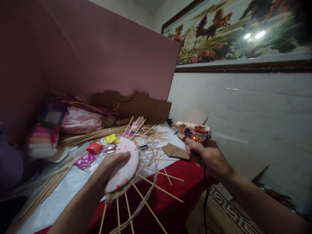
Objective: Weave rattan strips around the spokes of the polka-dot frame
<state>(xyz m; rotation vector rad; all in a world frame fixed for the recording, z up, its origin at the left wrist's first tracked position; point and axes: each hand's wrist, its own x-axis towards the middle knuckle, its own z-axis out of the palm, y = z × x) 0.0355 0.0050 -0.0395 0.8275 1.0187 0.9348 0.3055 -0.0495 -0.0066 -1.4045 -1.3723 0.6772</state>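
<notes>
My left hand (110, 168) grips a half-round craft piece, its thumb pressed on the white padded fabric (129, 173) with orange-red dots. Woven twine (123, 191) edges the padding, and thin bamboo sticks (162, 191) fan outward from it. An outer twine arc (149, 192) crosses the sticks. To the right, my right hand (210, 153) is wrapped around the handle of a flower-patterned glue gun (195, 129). A small orange-red light glows on its body. Its nozzle points left, apart from the craft piece, and a dark cord (205, 198) hangs below.
Colourful clay packets (95, 148) and bundled sticks (56, 182) lie on the left. Spotted fabric (81, 120) and torn cardboard (143, 105) stand behind. A cardboard scrap (175, 151) rests on the white sheet near red cloth (170, 208). A tiled wall (243, 110) borders the right.
</notes>
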